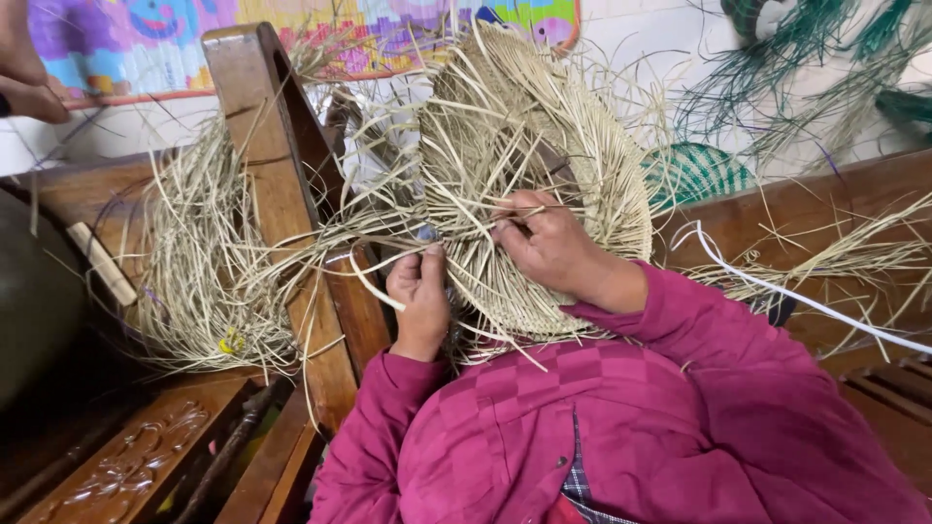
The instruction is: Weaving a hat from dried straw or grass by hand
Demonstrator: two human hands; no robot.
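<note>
While pinching pale straw strands, two hands in magenta sleeves at work on one half-woven round basket of pale straw (pixel 544 146), propped upright before the chest. Left hand (pixel 419 296) low at the basket's base, fingers closed around a flat pale strand. Right hand (pixel 549 243) pressed against the woven face, fingers curled tight on a few thin strands near the centre. Basket rim unfinished, loose ends fanning out on every side. One slanted brown wooden post (pixel 282 194) just beside the left hand, one heap of loose dry straw (pixel 199 272) draped beyond it. One green woven piece (pixel 694 173) behind the basket's right edge, dark green fibres (pixel 825 58) above. One white strip (pixel 806 303) trailing across the brown wooden bench (pixel 825 209) at right. Another person's hand (pixel 34 97) at the top left corner, well apart. Little free room left of the basket; more open bench to the right.
</note>
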